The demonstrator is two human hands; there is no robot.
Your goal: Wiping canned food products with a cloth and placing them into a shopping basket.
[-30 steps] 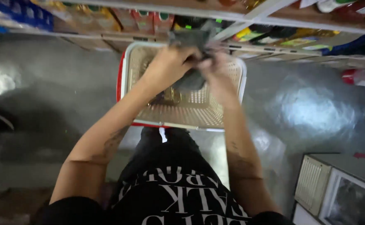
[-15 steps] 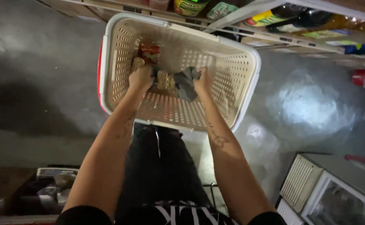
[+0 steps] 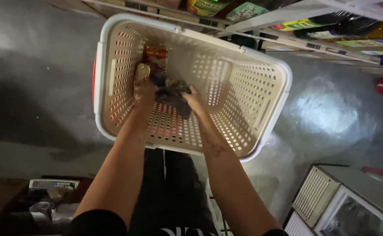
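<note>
Two hands, left hand and right hand, now lowered deep inside the cream perforated plastic basket, both pinching a dark grey crumpled cloth. Since a second ago the cloth has come down from rim height to the floor, a red packet at 12 o'clock.

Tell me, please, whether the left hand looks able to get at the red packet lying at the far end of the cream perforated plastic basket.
Probably yes: the left hand is already inside the cream perforated plastic basket, just short of the red packet, with only a small gold-coloured item beside its fingertips and the basket open on top.
</note>
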